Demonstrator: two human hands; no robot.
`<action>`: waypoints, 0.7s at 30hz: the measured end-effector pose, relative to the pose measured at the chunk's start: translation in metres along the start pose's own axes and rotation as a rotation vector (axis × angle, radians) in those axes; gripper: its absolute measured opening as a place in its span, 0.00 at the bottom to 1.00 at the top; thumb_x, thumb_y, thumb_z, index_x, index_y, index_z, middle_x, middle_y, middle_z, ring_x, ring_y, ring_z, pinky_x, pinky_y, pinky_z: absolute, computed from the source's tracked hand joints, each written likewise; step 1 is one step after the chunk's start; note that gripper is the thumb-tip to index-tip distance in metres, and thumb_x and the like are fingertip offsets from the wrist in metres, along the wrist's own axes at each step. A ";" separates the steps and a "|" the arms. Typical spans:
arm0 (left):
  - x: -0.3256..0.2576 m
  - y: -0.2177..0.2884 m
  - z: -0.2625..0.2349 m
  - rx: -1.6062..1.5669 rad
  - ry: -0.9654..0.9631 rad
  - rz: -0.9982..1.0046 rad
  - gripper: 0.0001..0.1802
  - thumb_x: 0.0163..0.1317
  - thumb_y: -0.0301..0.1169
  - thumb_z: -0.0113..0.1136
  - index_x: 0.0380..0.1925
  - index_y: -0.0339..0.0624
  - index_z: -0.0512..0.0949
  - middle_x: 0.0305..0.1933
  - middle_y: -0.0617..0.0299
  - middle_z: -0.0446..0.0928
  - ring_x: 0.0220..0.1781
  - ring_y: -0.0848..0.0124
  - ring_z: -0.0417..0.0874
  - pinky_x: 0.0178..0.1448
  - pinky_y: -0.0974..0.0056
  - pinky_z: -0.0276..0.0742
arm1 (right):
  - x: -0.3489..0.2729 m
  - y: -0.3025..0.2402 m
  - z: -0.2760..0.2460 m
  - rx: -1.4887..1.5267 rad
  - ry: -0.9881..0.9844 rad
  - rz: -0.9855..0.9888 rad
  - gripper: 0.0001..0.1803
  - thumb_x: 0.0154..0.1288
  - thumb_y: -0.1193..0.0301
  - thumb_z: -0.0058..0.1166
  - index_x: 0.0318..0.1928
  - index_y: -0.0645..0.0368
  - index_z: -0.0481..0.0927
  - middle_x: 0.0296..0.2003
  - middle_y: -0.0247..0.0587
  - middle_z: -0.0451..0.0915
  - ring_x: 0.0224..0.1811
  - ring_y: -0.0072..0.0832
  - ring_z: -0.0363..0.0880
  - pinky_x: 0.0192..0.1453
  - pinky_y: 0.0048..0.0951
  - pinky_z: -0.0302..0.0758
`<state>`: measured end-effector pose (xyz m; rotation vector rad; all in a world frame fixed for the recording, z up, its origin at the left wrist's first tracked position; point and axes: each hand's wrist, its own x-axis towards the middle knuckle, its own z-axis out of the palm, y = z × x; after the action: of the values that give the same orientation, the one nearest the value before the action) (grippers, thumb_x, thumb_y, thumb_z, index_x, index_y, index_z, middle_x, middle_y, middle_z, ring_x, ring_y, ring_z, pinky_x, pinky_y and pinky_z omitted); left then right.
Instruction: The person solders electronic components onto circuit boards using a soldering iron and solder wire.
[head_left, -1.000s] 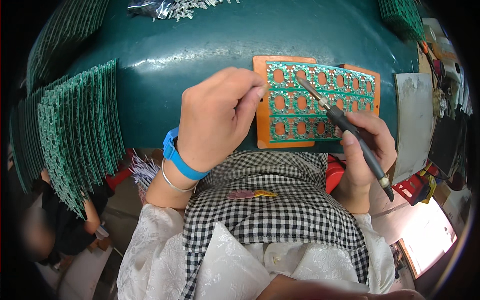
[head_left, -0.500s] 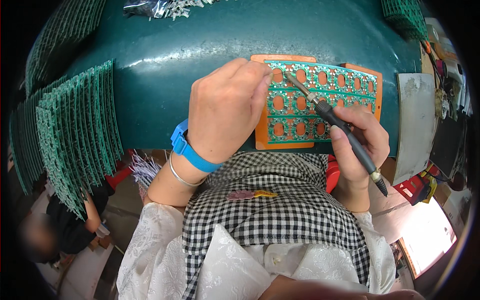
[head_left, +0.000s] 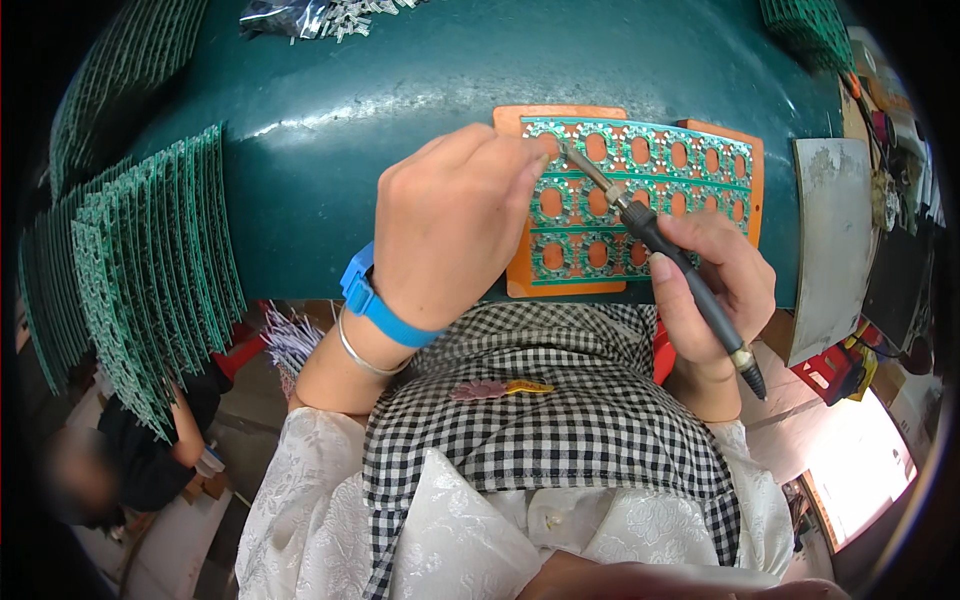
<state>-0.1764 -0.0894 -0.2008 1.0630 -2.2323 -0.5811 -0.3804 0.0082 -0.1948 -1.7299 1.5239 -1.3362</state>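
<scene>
A green circuit board panel [head_left: 625, 176] with rows of oval cut-outs lies on an orange backing board [head_left: 519, 285]. At the panel's far-left corner, my left hand [head_left: 450, 215] is closed in a pinch; whatever its fingertips hold is too small to make out. My right hand [head_left: 735, 275] grips a soldering iron [head_left: 640, 220] by its dark handle, like a pen. The iron's metal tip points up and left, close beside my left fingertips, over the first cut-out of the far row. Some near-right cut-outs are hidden behind my right hand and the iron.
Stacked green circuit boards [head_left: 165, 255] stand upright along the left, and more boards [head_left: 808, 32] at the far right. Small metallic parts [head_left: 360, 14] lie by a plastic bag at the back. A grey plate [head_left: 832, 240] sits right. Another person [head_left: 165, 450] is lower left.
The iron's tip has shifted slightly left, staying near my left fingertips. The panel and backing board appear slightly further left in view. Both hands keep their grips.
</scene>
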 end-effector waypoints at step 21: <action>0.001 0.004 0.011 -0.084 -0.025 0.017 0.04 0.54 0.21 0.67 0.30 0.37 0.82 0.23 0.57 0.78 0.21 0.70 0.77 0.25 0.69 0.71 | -0.002 0.007 -0.011 0.031 0.021 -0.046 0.14 0.44 0.80 0.62 0.35 0.70 0.81 0.25 0.48 0.81 0.23 0.32 0.79 0.26 0.25 0.71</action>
<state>-0.1868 -0.0869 -0.2063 0.9987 -2.2159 -0.6782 -0.3928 0.0112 -0.1967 -1.7464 1.4749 -1.3980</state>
